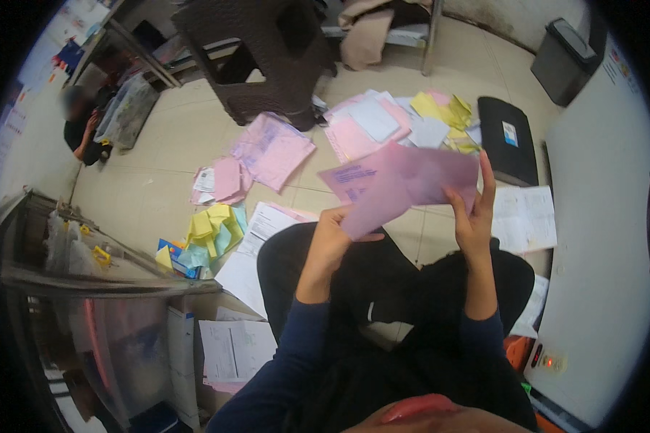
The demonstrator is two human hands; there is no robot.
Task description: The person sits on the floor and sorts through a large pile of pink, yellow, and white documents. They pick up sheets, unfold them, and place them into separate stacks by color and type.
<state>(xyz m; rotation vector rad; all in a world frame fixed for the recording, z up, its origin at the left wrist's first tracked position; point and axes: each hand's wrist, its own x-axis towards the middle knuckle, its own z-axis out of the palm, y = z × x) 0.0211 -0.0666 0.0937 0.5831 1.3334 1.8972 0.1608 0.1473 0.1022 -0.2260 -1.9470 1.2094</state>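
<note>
My left hand (pixel 327 243) grips the lower left part of pink paper (pixel 411 173) above my crossed legs. At its right edge, my right hand (pixel 474 216) holds the paper with thumb and fingers. Print shows on the part of the paper at the left; I cannot tell whether it is one folded sheet or more. Beyond it on the floor lies a pile of pink and white sheets (pixel 368 122), with crumpled yellow paper (pixel 444 111) beside it. A pink printed stack (pixel 273 149) and a smaller pink pile (pixel 227 181) lie farther left.
A black binder (pixel 506 135) and white sheets (pixel 525 219) lie at right beside a white cabinet-like appliance (pixel 590 233). A dark plastic stool (pixel 260 48) and grey bin (pixel 566 59) stand ahead. Left are yellow papers (pixel 214 230), a metal-framed rack (pixel 108 284) and another person (pixel 81 135).
</note>
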